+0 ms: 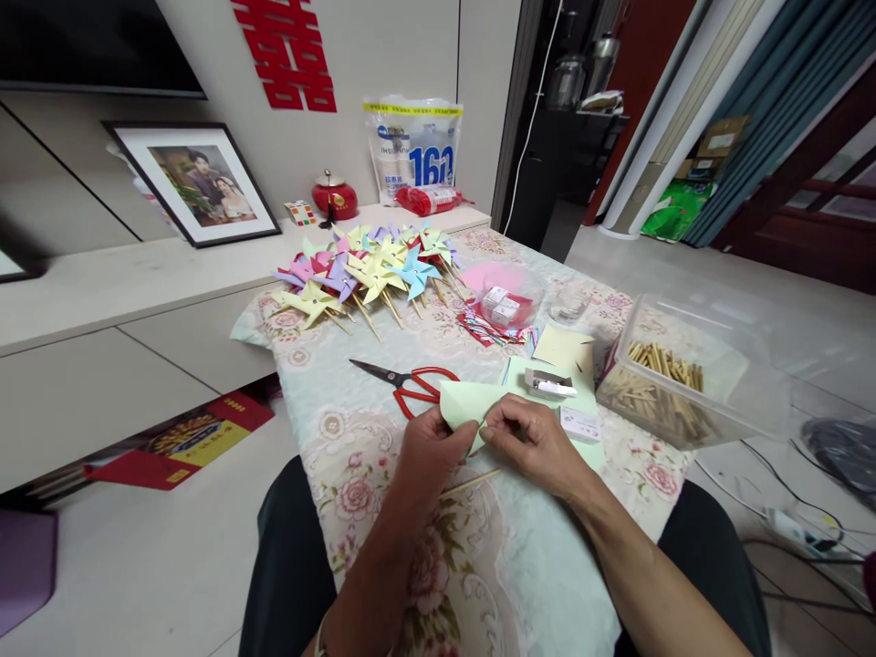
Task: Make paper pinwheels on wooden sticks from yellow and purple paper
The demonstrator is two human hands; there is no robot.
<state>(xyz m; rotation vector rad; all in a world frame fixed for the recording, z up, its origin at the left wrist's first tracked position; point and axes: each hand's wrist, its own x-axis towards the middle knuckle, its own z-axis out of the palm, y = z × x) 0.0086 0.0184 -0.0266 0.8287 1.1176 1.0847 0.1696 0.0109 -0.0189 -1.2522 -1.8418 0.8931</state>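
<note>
From here I see thin, curled green paper (467, 399) — pinched between left hand (431, 447) and right hand (532, 442), fingertips close.

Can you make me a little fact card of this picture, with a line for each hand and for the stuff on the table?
Left hand: pinching a bent piece of pale green paper
Right hand: pinching the same paper
Pinwheels: many-coloured paper ones on wooden sticks, grouped at the far left of the table
Scissors: black blades, red handles, lying left of the hands
Box: see-through plastic, on the right, holding many pale wooden sticks
Loose stick: thin, pale, below the hands
Tablecloth: pale, with pink flowers
</note>
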